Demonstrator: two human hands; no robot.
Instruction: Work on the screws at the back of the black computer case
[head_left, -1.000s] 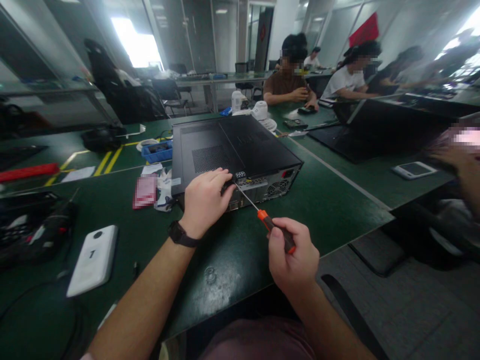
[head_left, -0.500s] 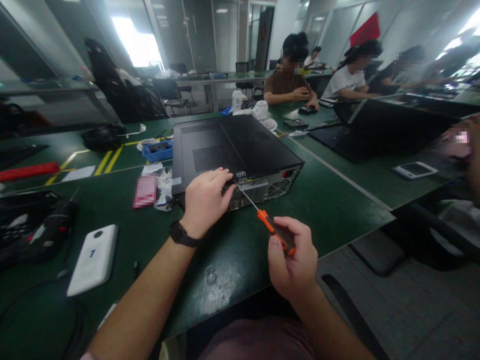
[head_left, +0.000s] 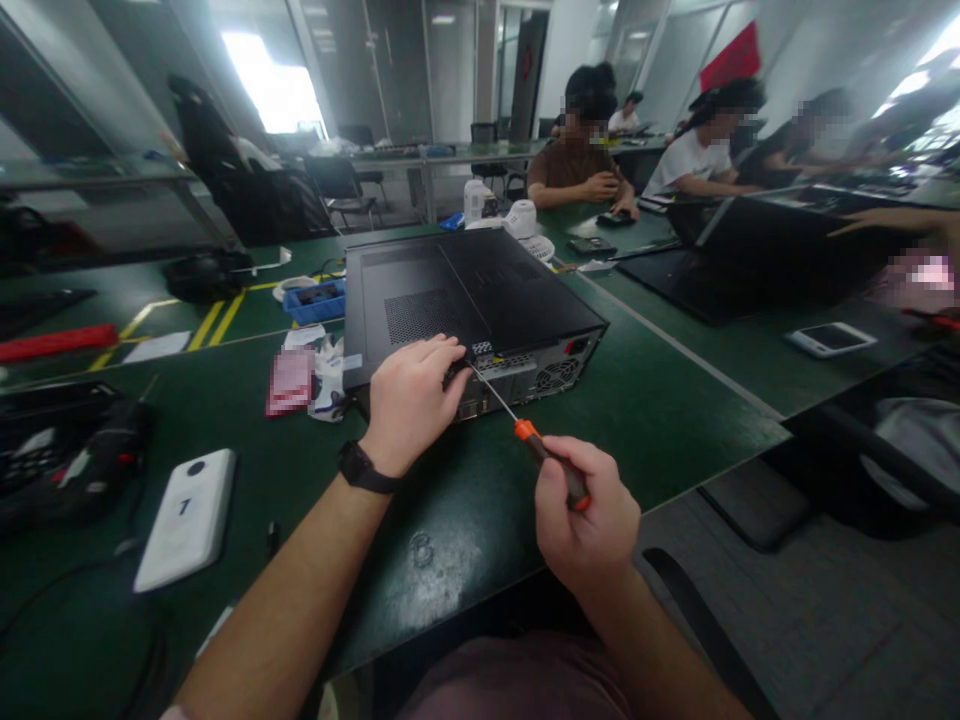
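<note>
A black desktop computer case point(head_left: 525, 290) lies flat on the green table, its back panel with fan grille and ports turned towards me. My left hand point(head_left: 416, 400) grips the case's near back edge, thumb against the panel and fingers over the top. Between thumb and forefinger a small dark part shows, too hidden to name. My right hand point(head_left: 589, 510) is closed around the dark-and-orange handle of a screwdriver point(head_left: 531, 432). Its thin shaft slants up and left, and the tip meets the back panel beside my left thumb. What the tip bears on is too small to make out.
Left of the case are a blue tray point(head_left: 315, 303), a plastic packet point(head_left: 328, 378), a white power bank point(head_left: 187, 515) and a black power tool point(head_left: 90, 455). To the right lie a phone point(head_left: 831, 339) and a large open black casing point(head_left: 795, 250). Several people sit beyond.
The screwdriver handle has turned in my right hand, its dark side now showing where orange was. My left hand and the case stay put. At right, another person's arm now reaches over the black casing.
</note>
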